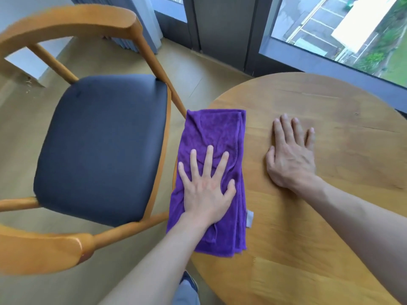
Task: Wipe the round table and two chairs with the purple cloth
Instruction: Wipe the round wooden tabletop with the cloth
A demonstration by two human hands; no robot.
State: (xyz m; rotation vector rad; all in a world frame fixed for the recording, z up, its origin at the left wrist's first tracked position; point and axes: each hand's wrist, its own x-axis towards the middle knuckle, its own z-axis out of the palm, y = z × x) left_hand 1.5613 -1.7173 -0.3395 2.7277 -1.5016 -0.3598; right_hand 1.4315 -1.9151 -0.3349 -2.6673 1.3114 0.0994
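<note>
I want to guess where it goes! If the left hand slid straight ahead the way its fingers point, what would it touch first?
Only more purple cloth under the left hand. Past the cloth's far edge, probably bare round table near its rim; nothing else seems to be in the way.

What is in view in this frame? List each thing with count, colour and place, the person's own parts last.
round table: 1, light wood, right half.
purple cloth: 1, purple, folded, on the table's left edge, partly overhanging.
chair: 1, wooden frame, dark seat, left of the table.
window: 1, dark frame, top right.
curtain: 1, pale, top centre.
floor: light wood.
left hand: 1, flat, fingers spread, pressing on the cloth.
right hand: 1, flat on the bare tabletop.
</note>
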